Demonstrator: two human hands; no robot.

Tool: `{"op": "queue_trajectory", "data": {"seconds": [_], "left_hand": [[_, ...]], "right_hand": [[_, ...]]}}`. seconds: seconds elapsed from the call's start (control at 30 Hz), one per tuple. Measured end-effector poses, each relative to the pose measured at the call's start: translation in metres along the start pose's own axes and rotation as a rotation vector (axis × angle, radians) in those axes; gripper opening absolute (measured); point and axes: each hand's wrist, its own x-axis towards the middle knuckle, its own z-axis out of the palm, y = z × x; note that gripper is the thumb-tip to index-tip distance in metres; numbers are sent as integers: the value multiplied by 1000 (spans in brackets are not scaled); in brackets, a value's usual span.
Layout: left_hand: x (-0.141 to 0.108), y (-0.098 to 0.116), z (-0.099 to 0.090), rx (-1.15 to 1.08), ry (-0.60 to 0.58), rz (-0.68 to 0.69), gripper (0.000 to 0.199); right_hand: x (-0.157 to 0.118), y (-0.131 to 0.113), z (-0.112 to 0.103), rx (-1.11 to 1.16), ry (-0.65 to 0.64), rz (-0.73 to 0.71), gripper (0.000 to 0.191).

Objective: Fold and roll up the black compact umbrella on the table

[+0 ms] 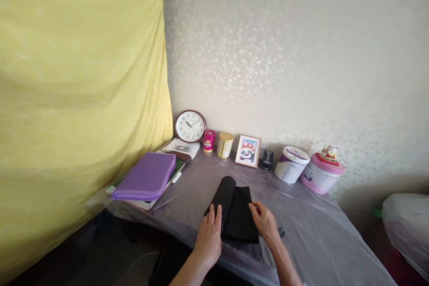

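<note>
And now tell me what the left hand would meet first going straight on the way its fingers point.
The rolled part of the black cloth, which the left hand seems to touch. Past it, the yellow tin looks roughly in line, though depth is hard to judge.

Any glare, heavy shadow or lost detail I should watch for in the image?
Head view: soft glare on the plastic table cover; head view: deep shadow below its near edge; head view: the black cloth shows little surface detail, while left hand and right hand read clearly.
</note>
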Motion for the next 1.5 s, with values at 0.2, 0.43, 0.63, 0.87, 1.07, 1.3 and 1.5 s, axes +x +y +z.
{"op": "queue_trajectory", "data": {"seconds": [0.2,0.43,0.63,0.87,1.07,1.3,1.5], "left_hand": [[-1,-1,1,-19,-6,2,86],[1,-1,0,-28,-18,-26,84],[3,0,2,-5,-45,-47,85],[6,-2,8,22,-15,-39,84],[6,-7,12,27,19,7,71],[2,-17,19,-22,55,-1,68],[-13,-18,-2,-15,192,-16,44]], "right_hand": [[10,2,6,-13,-46,38,29],[21,-9,15,365,-86,-4,28],[31,-53,25,768,-200,68,35],[46,-73,59,838,-280,54,37],[56,-66,84,424,-277,-22,37],[56,-71,84,347,-340,-34,29],[48,-84,75,316,-497,-193,32]]}}
